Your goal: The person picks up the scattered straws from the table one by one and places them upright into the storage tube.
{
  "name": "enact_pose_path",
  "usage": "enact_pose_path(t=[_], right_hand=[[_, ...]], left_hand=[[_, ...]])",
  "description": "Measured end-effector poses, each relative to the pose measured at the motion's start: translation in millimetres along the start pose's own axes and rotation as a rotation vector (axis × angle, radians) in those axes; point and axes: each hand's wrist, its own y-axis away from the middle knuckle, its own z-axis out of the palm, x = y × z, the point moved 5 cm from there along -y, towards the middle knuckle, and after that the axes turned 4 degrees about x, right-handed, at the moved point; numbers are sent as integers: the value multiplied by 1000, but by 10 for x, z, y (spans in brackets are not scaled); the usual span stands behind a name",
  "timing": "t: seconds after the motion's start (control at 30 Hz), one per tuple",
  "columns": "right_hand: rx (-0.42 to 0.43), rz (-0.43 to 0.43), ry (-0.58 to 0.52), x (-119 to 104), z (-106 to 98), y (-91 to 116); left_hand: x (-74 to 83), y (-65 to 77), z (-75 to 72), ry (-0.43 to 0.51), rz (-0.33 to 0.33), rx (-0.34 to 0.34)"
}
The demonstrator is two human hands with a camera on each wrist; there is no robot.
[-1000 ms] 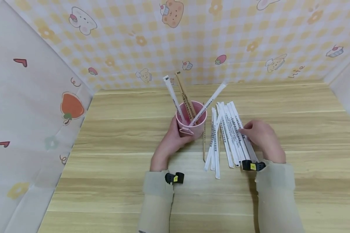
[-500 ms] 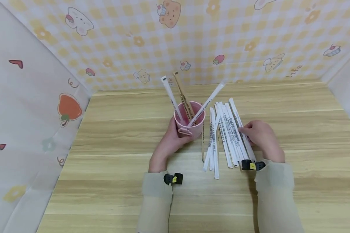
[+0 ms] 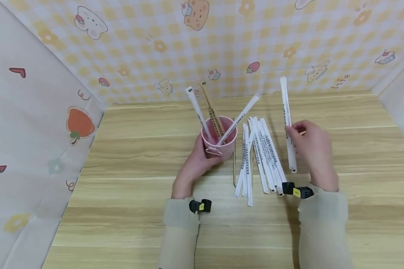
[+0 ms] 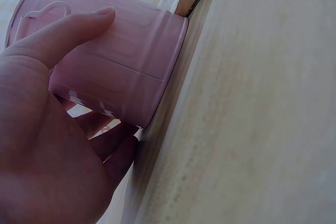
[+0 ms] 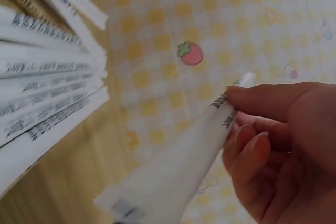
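My left hand [image 3: 198,162] grips a pink bucket-shaped cup [image 4: 121,51] from its left side, thumb across the front below the small handle. Inside the cup stand two white paper-wrapped straws and a brown-wrapped one [image 3: 213,112], leaning apart. Between thumb and fingers my right hand [image 3: 311,145] pinches a single white paper-wrapped straw [image 3: 287,112], raised over the table to the right of the pile. In the right wrist view that straw [image 5: 173,166] slants from the fingertips toward the camera. Several more wrapped straws [image 3: 267,157] lie side by side between the two hands.
A thin brown-wrapped straw [image 3: 234,164] lies on the table just right of the cup. The wood-grain table [image 3: 128,186] meets a yellow checked backdrop [image 3: 138,67] behind and a white printed one [image 3: 27,130] at the left.
My right hand has drawn one white straw off the right side of the pile and lifted it up and to the right. The left hand and cup have stayed in place.
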Motion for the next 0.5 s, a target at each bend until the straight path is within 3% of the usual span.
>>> enact_pose_path(t=[0.13,0.3,0.5], right_hand=[[131,-64,-50,-217,-109,44],[311,-221,-171,-518,-193,138],[384,-375,-275,-789,-210,247]], left_hand=[[68,16,-13,15,24,-5],[275,86,-44,65,29,-29],[371,110,-56,62,19,-45]])
